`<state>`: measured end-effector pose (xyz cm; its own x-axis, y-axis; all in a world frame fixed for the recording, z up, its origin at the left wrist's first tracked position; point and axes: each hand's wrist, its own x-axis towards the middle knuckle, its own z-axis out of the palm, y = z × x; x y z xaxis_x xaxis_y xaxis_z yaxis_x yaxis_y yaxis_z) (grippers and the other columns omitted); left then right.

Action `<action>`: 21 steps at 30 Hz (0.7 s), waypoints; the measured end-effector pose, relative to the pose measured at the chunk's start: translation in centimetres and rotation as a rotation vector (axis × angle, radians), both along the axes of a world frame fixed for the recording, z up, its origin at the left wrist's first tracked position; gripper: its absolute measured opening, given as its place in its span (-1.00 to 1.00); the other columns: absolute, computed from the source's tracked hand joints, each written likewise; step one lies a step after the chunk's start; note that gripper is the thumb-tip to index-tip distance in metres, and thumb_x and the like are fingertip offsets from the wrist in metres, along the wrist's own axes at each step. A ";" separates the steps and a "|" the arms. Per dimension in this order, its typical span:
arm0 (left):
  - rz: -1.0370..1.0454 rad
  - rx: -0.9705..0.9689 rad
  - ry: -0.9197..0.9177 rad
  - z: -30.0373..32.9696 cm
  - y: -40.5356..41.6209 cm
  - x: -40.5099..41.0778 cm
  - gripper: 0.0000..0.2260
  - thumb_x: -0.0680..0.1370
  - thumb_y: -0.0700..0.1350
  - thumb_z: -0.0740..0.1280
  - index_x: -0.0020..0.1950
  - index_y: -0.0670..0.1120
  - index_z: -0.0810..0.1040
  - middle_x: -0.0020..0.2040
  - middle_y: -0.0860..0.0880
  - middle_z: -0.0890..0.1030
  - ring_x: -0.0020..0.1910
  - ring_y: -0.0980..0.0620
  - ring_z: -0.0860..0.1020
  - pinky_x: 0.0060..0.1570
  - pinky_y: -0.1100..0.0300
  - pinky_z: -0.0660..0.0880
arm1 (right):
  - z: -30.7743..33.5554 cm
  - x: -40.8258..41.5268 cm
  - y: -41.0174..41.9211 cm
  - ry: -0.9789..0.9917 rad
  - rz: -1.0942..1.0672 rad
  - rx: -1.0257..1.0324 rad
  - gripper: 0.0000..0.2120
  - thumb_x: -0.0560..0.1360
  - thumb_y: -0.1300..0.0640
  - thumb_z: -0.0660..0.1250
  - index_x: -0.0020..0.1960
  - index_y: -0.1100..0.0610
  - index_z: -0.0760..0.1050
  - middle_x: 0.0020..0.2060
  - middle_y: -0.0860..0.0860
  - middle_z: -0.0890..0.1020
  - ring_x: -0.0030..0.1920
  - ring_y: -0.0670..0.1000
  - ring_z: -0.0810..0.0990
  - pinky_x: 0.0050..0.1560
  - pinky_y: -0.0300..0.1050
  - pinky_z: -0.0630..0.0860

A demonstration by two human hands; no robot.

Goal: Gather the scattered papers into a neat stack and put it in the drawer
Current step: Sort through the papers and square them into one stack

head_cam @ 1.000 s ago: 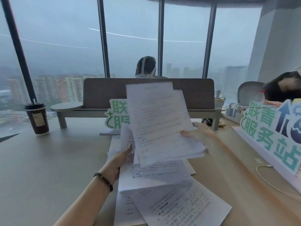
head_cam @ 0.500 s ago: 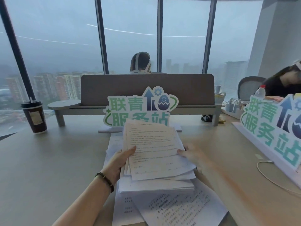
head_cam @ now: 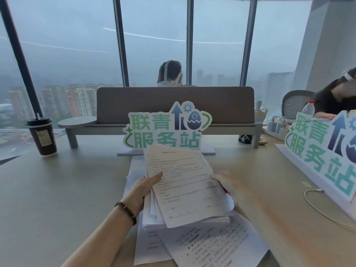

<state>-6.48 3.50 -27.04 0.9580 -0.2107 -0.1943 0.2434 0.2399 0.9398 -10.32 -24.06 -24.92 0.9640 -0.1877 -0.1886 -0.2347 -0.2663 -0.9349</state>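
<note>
Brown paper cup (head_cam: 42, 136) with a black lid and straw stands far left on the table (head_cam: 57, 189), contents hidden. Left hand (head_cam: 143, 189) grips the paper stack (head_cam: 185, 185) at its left edge; the blurred right hand (head_cam: 229, 186) holds the right edge. Loose sheets (head_cam: 210, 245) lie beneath. A capped bottle (head_cam: 307, 108) stands far right.

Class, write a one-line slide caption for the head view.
Both hands, left hand and right hand, hold a paper bundle above loose sheets.
</note>
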 end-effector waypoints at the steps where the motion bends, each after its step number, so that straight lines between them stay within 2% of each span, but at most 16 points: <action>1: 0.009 0.002 0.004 -0.1 0.0 0.1 -0.73 0.56 -0.11 0.41 0.23 -0.17 0.60 0.08 -0.23 0.70 0.03 -0.24 0.69 -0.15 -0.03 0.68 | -0.2 0.0 0.1 -0.017 0.016 -0.003 -0.87 0.52 0.04 0.38 -0.21 -0.04 0.55 -0.22 -0.07 0.60 -0.20 -0.04 0.51 -0.24 -0.14 0.31; 2: 0.017 0.002 0.004 -0.1 0.0 0.2 -0.73 0.57 -0.10 0.40 0.23 -0.17 0.60 0.09 -0.22 0.70 0.03 -0.24 0.69 -0.12 -0.03 0.68 | -0.3 -0.1 0.2 -0.021 0.032 -0.032 -0.91 0.56 -0.03 0.37 -0.04 -0.02 0.55 -0.08 -0.08 0.62 -0.10 -0.09 0.54 -0.20 -0.17 0.37; 3: 0.026 0.000 0.005 -0.2 0.0 0.3 -0.73 0.57 -0.07 0.40 0.23 -0.16 0.60 0.10 -0.22 0.70 0.05 -0.23 0.69 -0.07 -0.04 0.67 | -0.3 0.0 0.2 -0.034 0.051 -0.048 -0.85 0.58 -0.07 0.35 0.07 -0.02 0.52 -0.01 -0.11 0.61 -0.04 -0.12 0.55 -0.16 -0.19 0.40; 6: 0.057 0.003 0.006 -0.1 0.1 0.7 -0.71 0.59 -0.01 0.36 0.25 -0.11 0.59 0.13 -0.20 0.69 0.06 -0.20 0.69 -0.04 -0.04 0.65 | -0.4 0.3 0.1 -0.084 0.083 -0.035 -0.75 0.58 -0.05 0.36 0.22 -0.02 0.47 0.06 -0.09 0.62 0.06 -0.08 0.59 0.09 -0.09 0.51; 9: 0.084 0.010 0.006 0.2 0.1 0.7 -0.70 0.58 0.02 0.34 0.25 -0.10 0.59 0.16 -0.20 0.68 0.02 -0.16 0.70 -0.13 0.01 0.65 | -0.1 0.0 0.1 -0.089 0.060 0.018 -0.61 0.53 -0.05 0.42 0.31 -0.01 0.47 0.14 -0.04 0.63 0.15 0.01 0.60 0.32 0.08 0.48; 11: 0.079 -0.014 0.001 0.4 0.0 0.5 -0.70 0.60 0.00 0.32 0.27 -0.10 0.57 0.14 -0.20 0.69 -0.03 -0.15 0.71 -0.20 0.03 0.66 | 0.0 -0.1 0.0 -0.064 0.062 0.044 -0.56 0.48 -0.11 0.46 0.29 0.01 0.50 0.18 -0.04 0.63 0.17 0.03 0.61 0.28 0.07 0.50; 14: 0.047 -0.060 -0.034 0.8 -0.2 0.1 -0.68 0.61 0.00 0.29 0.32 -0.10 0.55 0.15 -0.19 0.68 0.02 -0.16 0.70 -0.14 0.00 0.68 | 0.2 -0.4 0.1 -0.034 0.078 0.060 -0.69 0.50 -0.10 0.45 0.15 0.02 0.54 0.07 -0.03 0.68 0.05 0.02 0.65 0.06 -0.05 0.58; 18: 0.032 -0.131 -0.052 1.7 -0.2 -0.7 -0.60 0.54 0.02 0.38 0.34 -0.12 0.54 0.19 -0.22 0.66 0.12 -0.24 0.65 0.06 -0.17 0.63 | 0.7 -0.4 0.3 -0.074 0.162 0.127 -0.78 0.58 0.03 0.38 0.17 0.10 0.63 0.03 -0.02 0.74 0.08 0.03 0.69 0.21 0.00 0.57; 21: 0.044 -0.122 -0.058 2.9 -0.4 -1.4 -0.68 0.55 -0.01 0.39 0.25 -0.12 0.58 0.12 -0.21 0.69 0.05 -0.22 0.69 -0.08 -0.12 0.67 | 1.0 -0.8 0.7 -0.162 0.139 0.153 -0.89 0.59 0.16 0.37 0.10 0.09 0.63 -0.08 -0.06 0.74 -0.06 -0.05 0.71 -0.02 -0.13 0.62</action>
<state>-7.84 3.10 -24.19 0.9756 -0.1874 -0.1140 0.1765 0.3626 0.9151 -11.08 -23.35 -23.92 0.9984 -0.0329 -0.0459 -0.0500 -0.1386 -0.9891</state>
